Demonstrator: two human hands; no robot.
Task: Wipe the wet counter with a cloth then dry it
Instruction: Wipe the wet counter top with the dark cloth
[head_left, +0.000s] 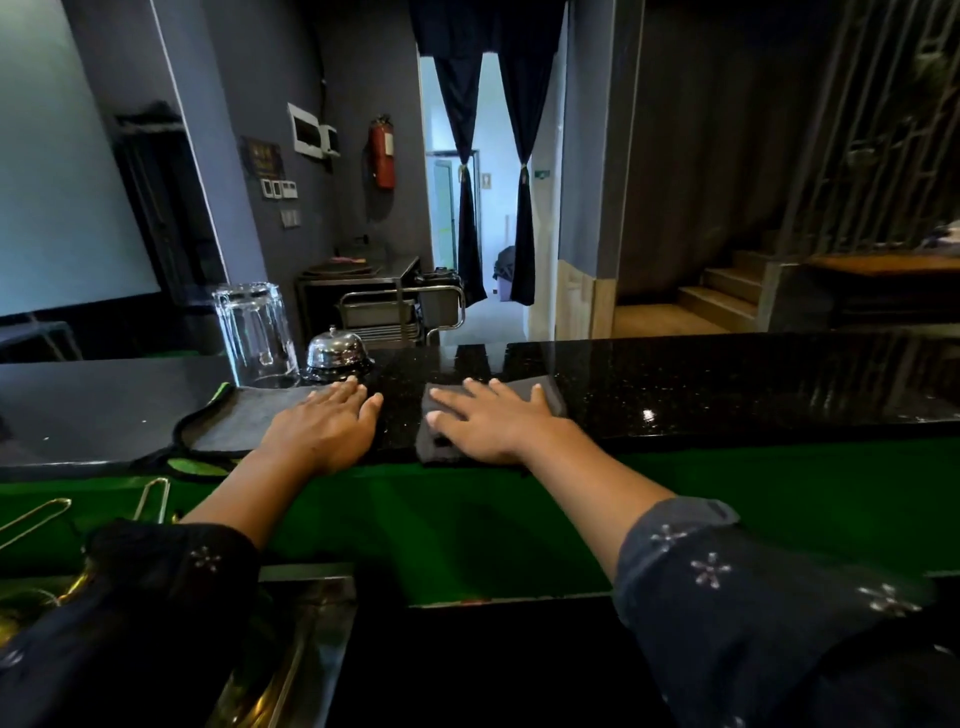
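A glossy black speckled counter (727, 384) runs across the view. My right hand (493, 423) lies flat, fingers spread, pressing a folded dark grey cloth (545, 395) onto the counter near its front edge. My left hand (324, 426) rests flat, palm down, on the right end of a second grey cloth with a dark hem (244, 421), which lies spread on the counter to the left. A bare strip of counter separates the two cloths.
An upturned clear glass (254, 332) and a chrome call bell (335, 351) stand at the counter's far edge, just beyond my left hand. Below the counter is a green front panel (753, 499). Metal tongs (150, 501) lie at the lower left.
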